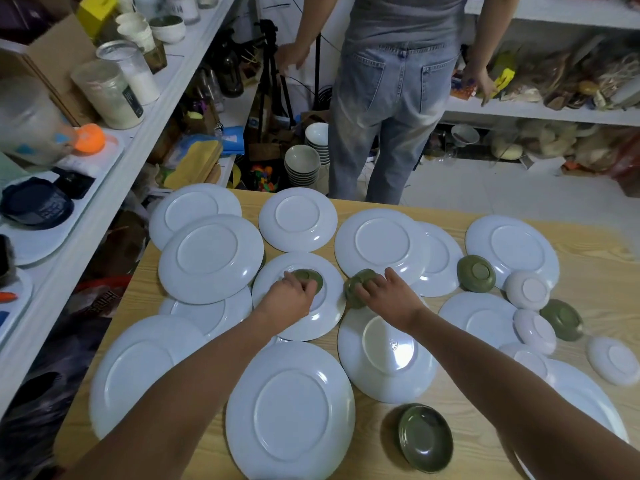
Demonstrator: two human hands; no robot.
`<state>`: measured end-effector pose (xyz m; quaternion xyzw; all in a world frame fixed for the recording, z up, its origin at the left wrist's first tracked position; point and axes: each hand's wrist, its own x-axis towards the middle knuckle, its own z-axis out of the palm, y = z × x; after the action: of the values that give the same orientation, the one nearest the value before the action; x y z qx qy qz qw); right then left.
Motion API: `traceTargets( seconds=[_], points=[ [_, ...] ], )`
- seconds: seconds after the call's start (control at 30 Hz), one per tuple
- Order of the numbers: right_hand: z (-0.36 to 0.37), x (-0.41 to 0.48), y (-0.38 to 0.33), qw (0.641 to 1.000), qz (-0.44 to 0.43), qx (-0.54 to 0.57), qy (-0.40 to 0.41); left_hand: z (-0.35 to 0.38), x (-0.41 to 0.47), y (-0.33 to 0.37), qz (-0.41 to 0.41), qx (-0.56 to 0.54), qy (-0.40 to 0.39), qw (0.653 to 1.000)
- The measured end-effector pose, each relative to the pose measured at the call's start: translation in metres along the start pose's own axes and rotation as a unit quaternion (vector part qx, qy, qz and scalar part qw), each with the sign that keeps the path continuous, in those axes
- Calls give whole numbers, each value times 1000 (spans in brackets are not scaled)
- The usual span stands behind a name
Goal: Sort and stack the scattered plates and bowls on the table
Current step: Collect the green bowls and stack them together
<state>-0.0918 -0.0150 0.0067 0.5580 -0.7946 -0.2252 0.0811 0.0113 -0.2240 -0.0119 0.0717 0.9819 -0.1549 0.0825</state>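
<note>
The left hand (294, 294) reaches forward at frame centre, its arm stretched up from the lower left. Its fingers are curled over a first green bowl (311, 277), which sits upside down on a white plate (323, 317). The right hand (384, 292), its arm coming from the lower right, curls its fingers round a second green bowl (356, 289) just right of that plate.

A round stamp (393, 345) on the underside of the plate below the right hand is too small to read. The dark label on a jar (114, 95) at upper left is also illegible.

On the wooden table (595, 278) lie at least thirteen large white plates, face down and many overlapping. There are four small white dishes (528, 289) at the right. Besides the two held green bowls, two more lie overturned at the right (476, 273). What looks like a nested upright pair (426, 438) stands at lower centre.

Another person (391, 98) stands at top centre, back turned.
</note>
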Motion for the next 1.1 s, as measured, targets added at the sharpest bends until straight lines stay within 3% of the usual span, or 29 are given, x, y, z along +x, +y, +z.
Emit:
traceTargets(
  seconds=[0.17, 0.27, 0.37, 0.47, 0.57, 0.67, 0.77, 0.97, 1.1],
  points=[
    [-4, 0, -1, 999, 42, 17, -11, -5, -2, -7, -49, 46, -7, 998],
    [-10, -3, -2, 995, 89, 49, -19, -15, 1, -13, -88, 47, 27, 995],
    [-14, -4, -4, 988, 139, 55, -38, -22, 3, -17, -161, -29, 41, 986],
    [-16, -7, -2, 980, 169, 54, -86, -22, -2, -19, -272, -108, 0, 956],
    [-13, -15, 1, 967, 207, 91, -115, -12, -3, -9, -315, -165, -32, 934],
    [-7, -29, 3, 949, 255, 123, -139, -10, -6, 5, -368, -274, -38, 888],
    [2, -47, 4, 913, 339, 185, -132, -14, -8, 27, -379, -393, -50, 836],
    [24, -96, 0, 795, 513, 300, -122, -38, -25, 109, -315, -512, -85, 794],
    [31, -135, -11, 752, 553, 341, -110, -49, -42, 163, -269, -592, -127, 749]
  ],
)
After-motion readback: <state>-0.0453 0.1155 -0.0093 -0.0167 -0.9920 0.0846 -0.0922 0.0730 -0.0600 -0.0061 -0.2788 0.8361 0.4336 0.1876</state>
